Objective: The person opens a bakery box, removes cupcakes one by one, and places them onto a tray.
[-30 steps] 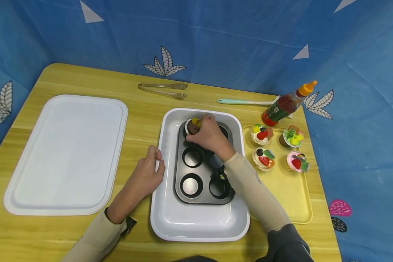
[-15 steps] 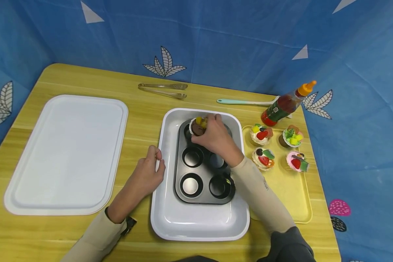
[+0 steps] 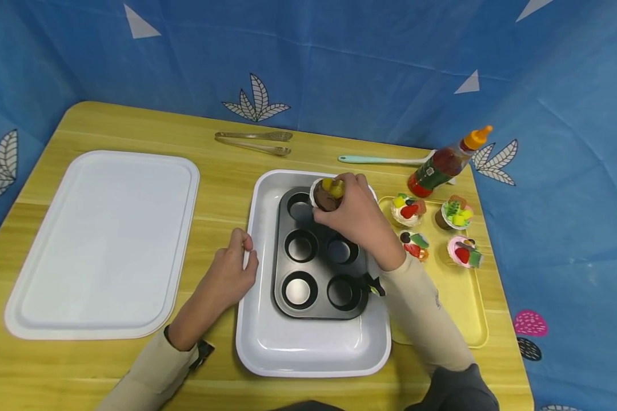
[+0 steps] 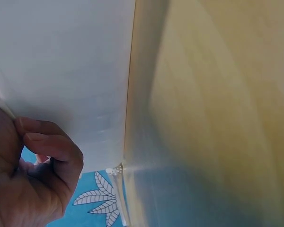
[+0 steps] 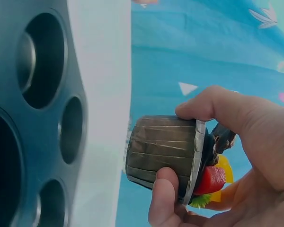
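My right hand [image 3: 362, 220] grips a chocolate cupcake [image 3: 327, 197] with yellow pieces on top, above the far end of the dark muffin pan [image 3: 321, 268]. In the right wrist view the cupcake's brown pleated wrapper [image 5: 163, 149] lies tilted between thumb and fingers, with red, yellow and green toppings facing the palm. The muffin pan's visible cups hold nothing; the far right one is hidden by my hand. This pan sits inside a deep white tray [image 3: 313, 345]. My left hand [image 3: 228, 271] pinches the left rim of that tray, fingers curled, as the left wrist view shows.
On the right, a yellow tray [image 3: 449, 308] bears several decorated cupcakes. A red sauce bottle [image 3: 434, 174] leans behind it, beside a spatula [image 3: 375, 160] with a mint handle. Metal tongs [image 3: 254, 137] lie at the back. A flat white tray [image 3: 105, 245] occupies the left.
My right hand has moved right with the chocolate cupcake, away from the far left cup, and that cup now shows. The left hand stays at the tray rim.
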A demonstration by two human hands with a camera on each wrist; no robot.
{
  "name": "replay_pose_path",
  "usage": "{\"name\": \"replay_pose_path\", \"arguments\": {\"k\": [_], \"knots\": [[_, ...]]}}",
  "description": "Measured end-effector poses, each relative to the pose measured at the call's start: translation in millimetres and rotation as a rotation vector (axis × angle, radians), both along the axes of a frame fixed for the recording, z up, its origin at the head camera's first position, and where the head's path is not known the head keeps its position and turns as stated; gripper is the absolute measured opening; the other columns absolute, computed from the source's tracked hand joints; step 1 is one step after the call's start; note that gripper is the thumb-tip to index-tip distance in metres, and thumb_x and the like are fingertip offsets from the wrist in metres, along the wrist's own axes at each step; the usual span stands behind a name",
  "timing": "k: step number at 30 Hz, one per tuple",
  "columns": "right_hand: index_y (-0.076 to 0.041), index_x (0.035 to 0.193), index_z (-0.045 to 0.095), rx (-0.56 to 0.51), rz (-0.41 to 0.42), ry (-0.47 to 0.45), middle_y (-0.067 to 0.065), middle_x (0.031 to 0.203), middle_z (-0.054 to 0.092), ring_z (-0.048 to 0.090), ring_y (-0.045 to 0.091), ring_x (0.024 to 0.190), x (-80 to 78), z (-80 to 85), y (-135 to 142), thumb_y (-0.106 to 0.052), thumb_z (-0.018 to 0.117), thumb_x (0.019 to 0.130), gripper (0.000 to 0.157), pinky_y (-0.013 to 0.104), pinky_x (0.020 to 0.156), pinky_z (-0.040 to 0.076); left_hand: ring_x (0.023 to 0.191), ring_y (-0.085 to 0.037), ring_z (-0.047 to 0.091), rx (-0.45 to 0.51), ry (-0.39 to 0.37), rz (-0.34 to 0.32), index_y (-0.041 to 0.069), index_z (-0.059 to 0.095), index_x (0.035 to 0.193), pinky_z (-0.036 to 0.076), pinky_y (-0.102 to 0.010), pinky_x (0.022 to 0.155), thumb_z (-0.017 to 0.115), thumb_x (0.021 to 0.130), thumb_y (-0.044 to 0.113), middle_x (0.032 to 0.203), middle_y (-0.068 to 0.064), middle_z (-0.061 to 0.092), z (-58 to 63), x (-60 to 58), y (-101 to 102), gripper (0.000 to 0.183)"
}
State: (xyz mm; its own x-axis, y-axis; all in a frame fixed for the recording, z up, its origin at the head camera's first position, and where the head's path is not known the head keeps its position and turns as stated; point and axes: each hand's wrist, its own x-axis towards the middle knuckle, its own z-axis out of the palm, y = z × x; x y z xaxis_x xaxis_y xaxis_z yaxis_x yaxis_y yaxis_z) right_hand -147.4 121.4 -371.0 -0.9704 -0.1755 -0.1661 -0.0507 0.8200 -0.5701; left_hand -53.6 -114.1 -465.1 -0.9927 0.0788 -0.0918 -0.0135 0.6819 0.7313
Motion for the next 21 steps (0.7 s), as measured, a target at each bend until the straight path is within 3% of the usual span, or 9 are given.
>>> {"name": "replay_pose_path", "arguments": {"k": [8,15,21], "knots": [[0.001,0.138,0.044,-0.010,-0.064,0.027,0.016,0.123,0.045,0.047,0.029,0.105,14.8,16.0,21,-0.038,0.077,0.080,0.077,0.044,0.090,0.047,0.055,-0.025,0.049,-0.003,0.006,-0.008,0.011,0.039,0.103,0.039,-0.034,0.050,0.050,0.098,0.013,0.057,-0.008,0.043,0.1,-0.4,1,0.012],[-0.001,0.139,0.044,-0.016,-0.109,0.025,0.015,0.125,0.045,0.050,0.029,0.104,28.5,18.1,41,-0.040,0.077,0.081,0.077,0.046,0.090,0.046,0.055,-0.025,0.049,-0.014,-0.005,-0.004,0.011,0.039,0.105,0.038,-0.034,0.051,0.049,0.098,0.014,0.057,-0.009,0.044,1.4,-1.0,0,0.012],[0.002,0.135,0.046,-0.007,-0.123,0.080,0.018,0.124,0.045,0.044,0.033,0.110,41.8,17.3,58,-0.037,0.077,0.082,0.073,0.050,0.092,0.043,0.056,-0.026,0.050,-0.012,-0.007,-0.005,0.011,0.040,0.105,0.038,-0.035,0.051,0.050,0.098,0.014,0.057,-0.009,0.045,1.4,-0.9,1,0.012]]}}
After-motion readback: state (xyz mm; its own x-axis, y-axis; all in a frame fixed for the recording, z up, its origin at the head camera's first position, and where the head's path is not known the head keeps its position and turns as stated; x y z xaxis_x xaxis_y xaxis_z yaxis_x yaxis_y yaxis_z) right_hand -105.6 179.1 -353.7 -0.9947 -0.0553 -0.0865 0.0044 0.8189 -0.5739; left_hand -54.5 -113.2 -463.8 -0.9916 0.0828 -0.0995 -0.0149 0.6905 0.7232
